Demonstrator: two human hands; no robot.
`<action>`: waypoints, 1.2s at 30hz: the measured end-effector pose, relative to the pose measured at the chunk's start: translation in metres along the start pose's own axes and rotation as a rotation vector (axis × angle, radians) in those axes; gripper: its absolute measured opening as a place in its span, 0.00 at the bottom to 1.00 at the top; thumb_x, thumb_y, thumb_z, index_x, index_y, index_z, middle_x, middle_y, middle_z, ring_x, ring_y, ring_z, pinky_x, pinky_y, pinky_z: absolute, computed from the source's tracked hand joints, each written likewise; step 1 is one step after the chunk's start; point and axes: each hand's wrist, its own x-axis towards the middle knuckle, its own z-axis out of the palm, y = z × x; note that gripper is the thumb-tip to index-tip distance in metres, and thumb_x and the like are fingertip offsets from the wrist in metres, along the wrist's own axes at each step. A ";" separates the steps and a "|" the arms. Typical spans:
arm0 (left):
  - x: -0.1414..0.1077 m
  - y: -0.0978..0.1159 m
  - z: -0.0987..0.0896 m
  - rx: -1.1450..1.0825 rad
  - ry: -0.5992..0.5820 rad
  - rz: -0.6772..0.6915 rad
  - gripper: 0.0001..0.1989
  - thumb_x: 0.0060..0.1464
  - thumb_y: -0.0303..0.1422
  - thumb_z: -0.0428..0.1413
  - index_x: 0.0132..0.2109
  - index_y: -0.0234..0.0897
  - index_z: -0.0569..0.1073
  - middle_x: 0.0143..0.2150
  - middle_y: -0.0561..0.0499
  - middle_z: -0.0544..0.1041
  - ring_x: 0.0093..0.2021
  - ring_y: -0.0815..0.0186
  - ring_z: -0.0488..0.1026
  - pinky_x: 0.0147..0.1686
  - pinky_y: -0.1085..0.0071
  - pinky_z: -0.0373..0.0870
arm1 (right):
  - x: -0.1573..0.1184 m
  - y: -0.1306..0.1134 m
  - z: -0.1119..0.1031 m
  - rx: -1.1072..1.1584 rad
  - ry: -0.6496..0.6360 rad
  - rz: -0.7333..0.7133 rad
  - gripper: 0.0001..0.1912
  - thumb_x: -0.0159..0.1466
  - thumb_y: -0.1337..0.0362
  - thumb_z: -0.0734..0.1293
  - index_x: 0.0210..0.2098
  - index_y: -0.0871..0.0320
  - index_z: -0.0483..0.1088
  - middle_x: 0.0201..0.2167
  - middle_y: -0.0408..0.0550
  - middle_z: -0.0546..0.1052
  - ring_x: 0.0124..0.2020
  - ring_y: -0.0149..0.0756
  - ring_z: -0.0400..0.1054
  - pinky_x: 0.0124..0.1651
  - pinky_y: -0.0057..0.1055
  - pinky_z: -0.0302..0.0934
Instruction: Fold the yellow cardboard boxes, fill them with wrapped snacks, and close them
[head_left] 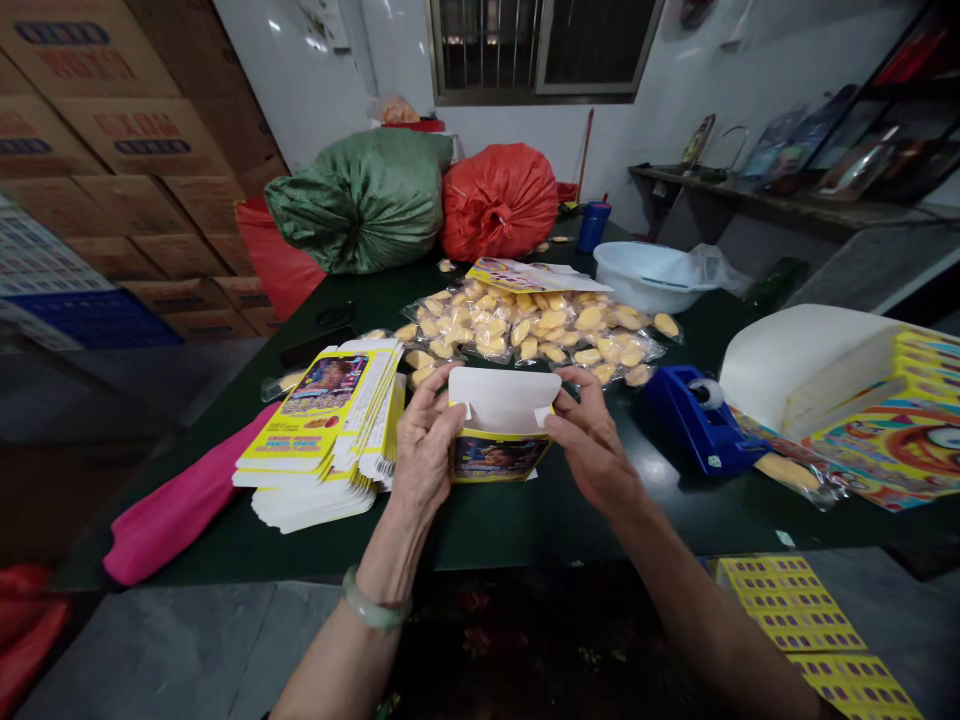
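Note:
Between my two hands is a small yellow printed carton [501,455], its white top flap raised and its small side flaps showing. My left hand [427,435] pinches the carton's left edge by a side flap. On the opposite edge, my right hand [596,440] grips the other side flap with thumb and fingers. What lies inside the carton is hidden from this angle. Just beyond it spreads a heap of yellow oval pieces in clear wrappers [491,330]. Left of my left hand lies a stack of flat yellow cartons [319,420].
A blue tape dispenser [694,425] stands right of my right hand, near an open printed display box [862,420]. Behind the heap are a white basin [649,275], a blue cup [594,226], a green sack [367,200] and a red sack [499,200]. A pink sleeve-like cloth [187,505] lies at left.

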 end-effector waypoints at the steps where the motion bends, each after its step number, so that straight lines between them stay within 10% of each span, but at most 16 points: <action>1: 0.001 0.004 0.001 -0.023 0.002 -0.028 0.20 0.41 0.33 0.63 0.45 0.38 0.74 0.34 0.51 0.80 0.32 0.67 0.76 0.31 0.74 0.71 | 0.002 -0.003 -0.002 0.039 -0.037 0.061 0.17 0.59 0.64 0.62 0.47 0.52 0.55 0.38 0.45 0.72 0.39 0.35 0.69 0.42 0.34 0.64; 9: 0.012 0.009 0.013 -0.110 0.054 0.145 0.04 0.39 0.25 0.58 0.22 0.35 0.70 0.26 0.55 0.74 0.29 0.69 0.73 0.32 0.71 0.71 | 0.011 0.002 -0.001 0.017 0.146 -0.158 0.03 0.56 0.70 0.65 0.28 0.56 0.68 0.35 0.43 0.71 0.36 0.31 0.66 0.35 0.28 0.61; 15: 0.009 0.001 0.007 -0.075 0.012 0.179 0.05 0.46 0.27 0.55 0.25 0.35 0.74 0.31 0.50 0.78 0.33 0.68 0.73 0.32 0.73 0.68 | 0.005 -0.020 -0.017 -0.232 -0.112 -0.154 0.09 0.65 0.61 0.62 0.38 0.57 0.72 0.42 0.50 0.76 0.44 0.35 0.70 0.43 0.32 0.66; 24: 0.003 0.027 -0.008 0.338 -0.259 0.140 0.13 0.53 0.42 0.58 0.36 0.36 0.75 0.34 0.49 0.77 0.32 0.68 0.72 0.31 0.74 0.68 | 0.011 -0.027 -0.015 -0.223 -0.092 0.033 0.10 0.61 0.58 0.66 0.39 0.57 0.68 0.33 0.46 0.74 0.33 0.30 0.69 0.30 0.26 0.63; 36: 0.024 0.024 -0.031 0.342 -0.486 0.206 0.07 0.54 0.36 0.58 0.37 0.38 0.77 0.41 0.47 0.78 0.44 0.63 0.74 0.44 0.66 0.70 | 0.003 -0.006 0.011 -0.478 0.135 -0.354 0.04 0.63 0.69 0.61 0.35 0.57 0.68 0.34 0.45 0.71 0.29 0.28 0.64 0.27 0.25 0.57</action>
